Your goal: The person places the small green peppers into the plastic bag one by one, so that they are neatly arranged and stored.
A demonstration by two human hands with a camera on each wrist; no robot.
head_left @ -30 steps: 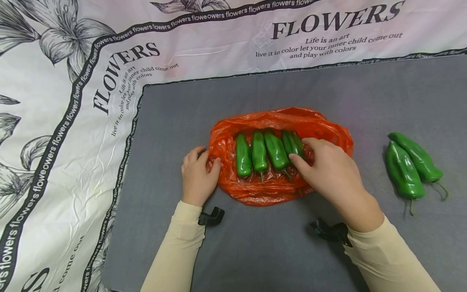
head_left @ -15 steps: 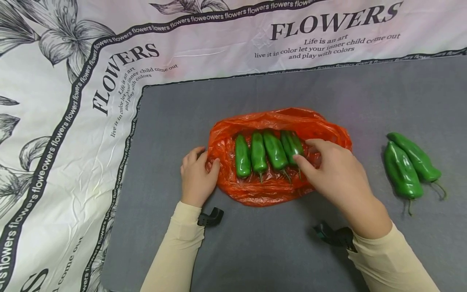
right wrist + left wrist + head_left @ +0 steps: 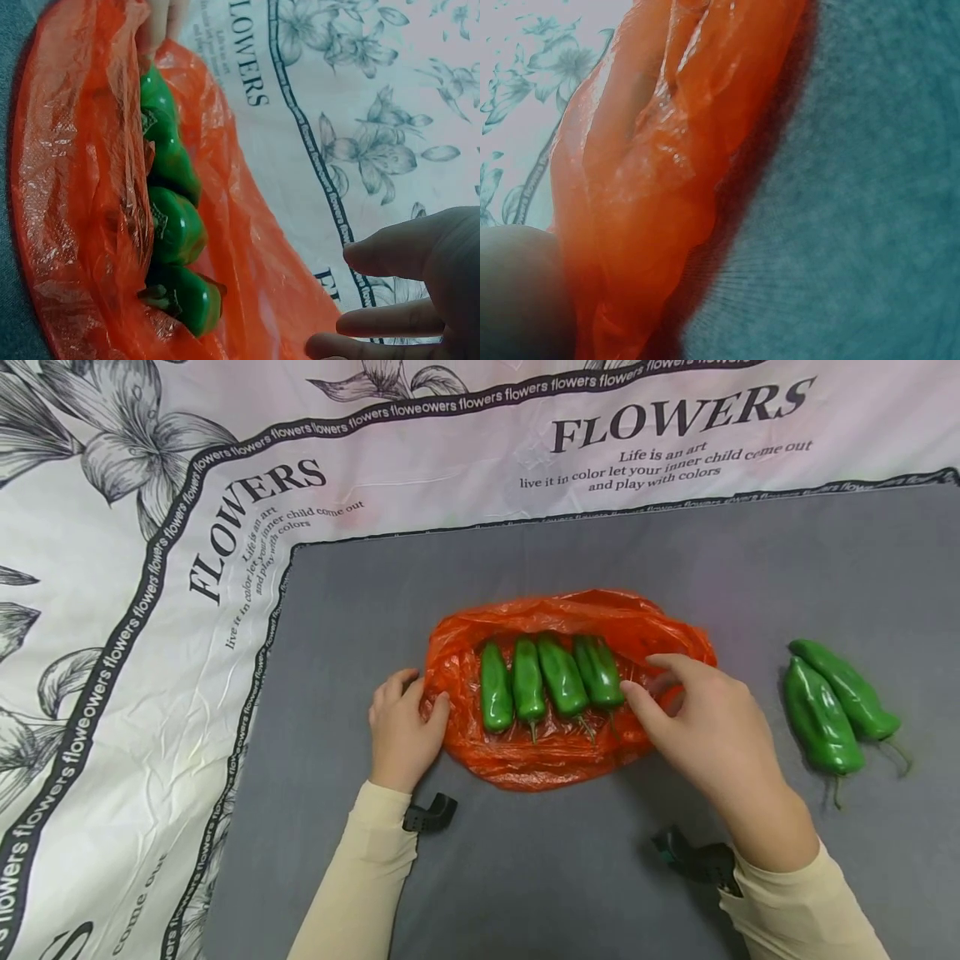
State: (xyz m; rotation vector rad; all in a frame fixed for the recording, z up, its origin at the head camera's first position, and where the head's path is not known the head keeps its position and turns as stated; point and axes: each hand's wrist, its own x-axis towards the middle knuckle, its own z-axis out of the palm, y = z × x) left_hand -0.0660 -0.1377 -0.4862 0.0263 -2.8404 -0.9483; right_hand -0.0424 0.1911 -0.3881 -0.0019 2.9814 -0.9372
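An orange-red plastic bag (image 3: 525, 774) lies with its mouth open in the middle of the head view. Several green peppers stand side by side inside it, stems toward the person; the rightmost pepper (image 3: 597, 672) is nearest my right hand (image 3: 712, 743). That hand hovers over the bag's right end, thumb and fingers spread, holding nothing. My left hand (image 3: 407, 731) holds the bag's left edge between thumb and fingers, its fingertips partly hidden. Bag film (image 3: 652, 187) fills much of the left wrist view. In the right wrist view, the pepper ends (image 3: 187, 300) show between the bag's walls.
Two more green peppers, a front one (image 3: 821, 714) and a rear one (image 3: 851, 689), lie together right of the bag. The grey table surface (image 3: 555, 877) meets a white flower-printed cloth (image 3: 450, 460) at the back and left.
My right hand has let go of the rightmost pepper and drawn back to the right. The pepper stays in the bag. My left hand keeps its place at the bag's edge.
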